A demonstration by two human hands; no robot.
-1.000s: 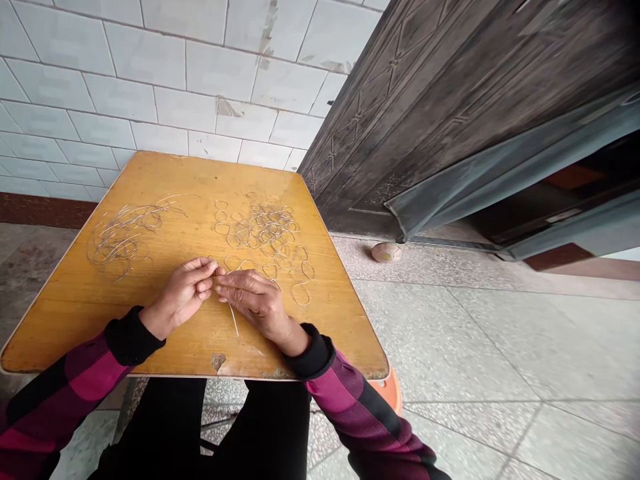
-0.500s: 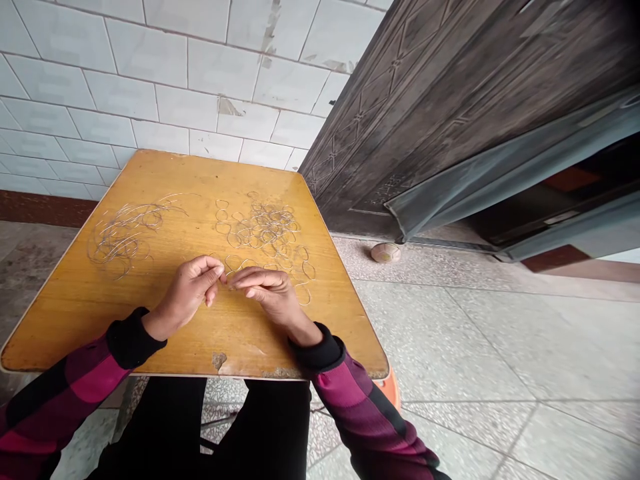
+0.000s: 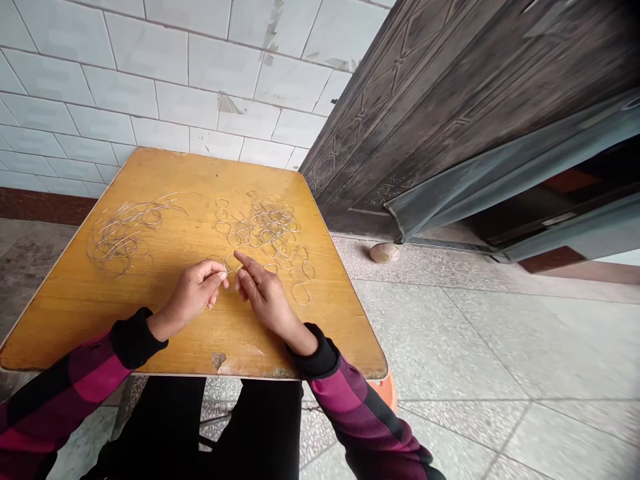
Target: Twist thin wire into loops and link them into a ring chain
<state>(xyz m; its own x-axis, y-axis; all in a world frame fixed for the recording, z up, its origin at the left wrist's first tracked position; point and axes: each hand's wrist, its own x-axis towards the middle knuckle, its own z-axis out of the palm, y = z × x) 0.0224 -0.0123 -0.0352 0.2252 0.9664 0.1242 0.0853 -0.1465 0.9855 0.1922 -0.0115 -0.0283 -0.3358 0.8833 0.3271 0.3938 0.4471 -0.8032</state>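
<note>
A thin wire (image 3: 231,265) is found between the two hands, over the middle of the counter (image 3: 165,327) and just in front of the heap of loops (image 3: 265,230). The left hand (image 3: 193,293) is closed, with thumb and forefinger pinched on the wire. The right hand (image 3: 265,293) is laid against it with fingers stretched out, and whether it grips cannot be told.

The bending is judged best done with the pinch kept firm and close to the bend, so that an even curve is formed to match the loops. The wire is best kept clear of the heap, lest it be caught.

The wire is barely made out against the wood, and its ends are hidden by the fingers. A tangle of unbent wire (image 3: 120,233) lies well apart to the left; its strands cannot be counted.
</note>
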